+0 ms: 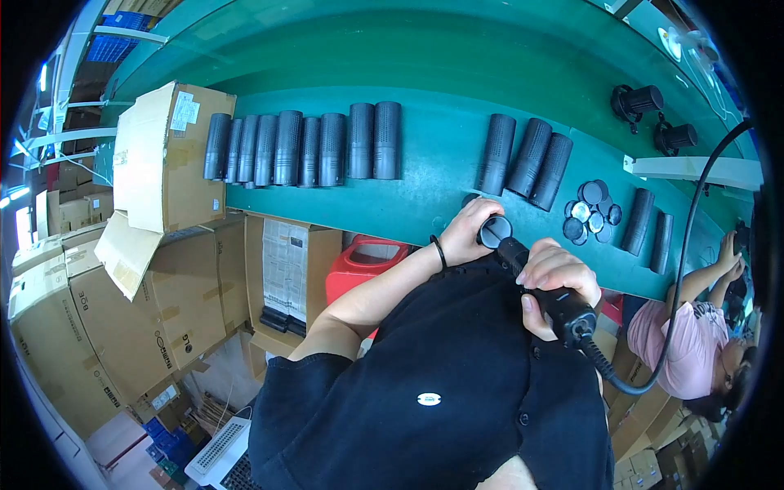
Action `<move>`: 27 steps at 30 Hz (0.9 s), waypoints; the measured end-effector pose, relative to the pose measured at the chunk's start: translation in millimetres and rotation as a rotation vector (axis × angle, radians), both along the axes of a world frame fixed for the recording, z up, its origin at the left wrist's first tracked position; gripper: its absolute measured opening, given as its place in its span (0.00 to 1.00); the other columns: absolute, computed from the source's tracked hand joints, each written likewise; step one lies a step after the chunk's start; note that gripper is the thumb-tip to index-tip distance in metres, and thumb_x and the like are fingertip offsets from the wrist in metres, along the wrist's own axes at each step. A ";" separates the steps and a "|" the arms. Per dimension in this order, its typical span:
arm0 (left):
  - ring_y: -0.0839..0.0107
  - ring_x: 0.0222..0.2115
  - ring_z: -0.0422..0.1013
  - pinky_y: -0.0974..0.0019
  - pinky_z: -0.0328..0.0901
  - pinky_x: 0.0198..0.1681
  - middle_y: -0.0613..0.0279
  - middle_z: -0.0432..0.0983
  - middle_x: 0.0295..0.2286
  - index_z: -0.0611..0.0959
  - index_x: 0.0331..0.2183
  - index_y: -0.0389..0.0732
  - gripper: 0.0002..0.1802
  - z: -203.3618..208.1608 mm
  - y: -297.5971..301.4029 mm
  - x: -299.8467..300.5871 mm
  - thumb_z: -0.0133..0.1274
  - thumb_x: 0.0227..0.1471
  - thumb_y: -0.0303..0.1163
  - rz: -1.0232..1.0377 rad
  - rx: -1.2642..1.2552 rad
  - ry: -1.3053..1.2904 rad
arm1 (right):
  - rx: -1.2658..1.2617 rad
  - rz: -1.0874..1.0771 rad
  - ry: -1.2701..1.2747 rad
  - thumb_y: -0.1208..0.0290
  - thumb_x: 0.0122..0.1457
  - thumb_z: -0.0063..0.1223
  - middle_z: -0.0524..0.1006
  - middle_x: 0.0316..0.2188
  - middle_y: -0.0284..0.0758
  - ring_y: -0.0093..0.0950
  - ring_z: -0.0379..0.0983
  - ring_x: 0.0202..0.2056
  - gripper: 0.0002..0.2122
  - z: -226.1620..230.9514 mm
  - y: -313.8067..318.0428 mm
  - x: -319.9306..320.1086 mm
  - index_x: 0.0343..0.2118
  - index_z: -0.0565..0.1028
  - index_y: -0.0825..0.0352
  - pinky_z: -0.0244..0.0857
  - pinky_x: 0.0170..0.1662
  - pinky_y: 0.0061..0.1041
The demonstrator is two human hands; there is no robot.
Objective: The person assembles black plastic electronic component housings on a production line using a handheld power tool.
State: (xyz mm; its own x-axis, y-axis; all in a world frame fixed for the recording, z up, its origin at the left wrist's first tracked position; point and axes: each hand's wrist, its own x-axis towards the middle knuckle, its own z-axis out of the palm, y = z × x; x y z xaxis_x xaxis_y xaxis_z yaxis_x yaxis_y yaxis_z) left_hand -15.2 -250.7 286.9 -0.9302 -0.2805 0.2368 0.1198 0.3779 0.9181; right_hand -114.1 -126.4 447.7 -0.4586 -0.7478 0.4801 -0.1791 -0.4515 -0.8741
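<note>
My left hand (467,237) is wrapped round a black cylinder (495,222), whose round end faces up toward me. In my right hand (563,269) is a black corded electric screwdriver (567,314). Its narrow front end meets the rim of the cylinder; whether the bit touches anything inside cannot be made out. Just beyond my hands, three black cylinders (529,157) lie side by side on the green table (433,155). Small round black caps (596,196), some with a shiny face, lie in a loose pile to their right.
More black cylinders (288,149) line the table at left, beside an open cardboard box (196,155). Two others (638,222) lie at right. The screwdriver's cable (694,220) loops up on the right. A red bin (367,260) stands below the table edge. A person in pink (682,335) works at far right.
</note>
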 end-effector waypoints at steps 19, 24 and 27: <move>0.55 0.44 0.65 0.59 0.60 0.47 0.53 0.68 0.40 0.69 0.41 0.39 0.34 1.5 -1.1 -1.9 0.64 0.28 0.26 -0.049 0.015 -0.013 | 0.130 0.003 0.071 0.81 0.42 0.59 0.73 0.27 0.38 0.33 0.72 0.32 0.13 20.0 5.3 -3.4 0.32 0.70 0.67 0.67 0.36 0.31; 0.58 0.44 0.66 0.62 0.62 0.47 0.54 0.68 0.40 0.68 0.42 0.39 0.32 5.0 -3.4 -4.2 0.63 0.31 0.23 -0.011 -0.018 -0.096 | -0.083 0.007 -0.078 0.82 0.40 0.59 0.72 0.27 0.40 0.33 0.71 0.29 0.11 68.0 26.9 -19.6 0.30 0.71 0.70 0.66 0.34 0.30; 0.61 0.44 0.67 0.63 0.63 0.47 0.54 0.68 0.40 0.66 0.42 0.39 0.33 7.6 0.8 -10.8 0.64 0.31 0.23 -0.028 0.050 -0.094 | -0.153 -0.160 -0.100 0.79 0.41 0.60 0.72 0.24 0.39 0.33 0.71 0.27 0.10 92.4 62.7 -25.3 0.27 0.72 0.71 0.66 0.32 0.29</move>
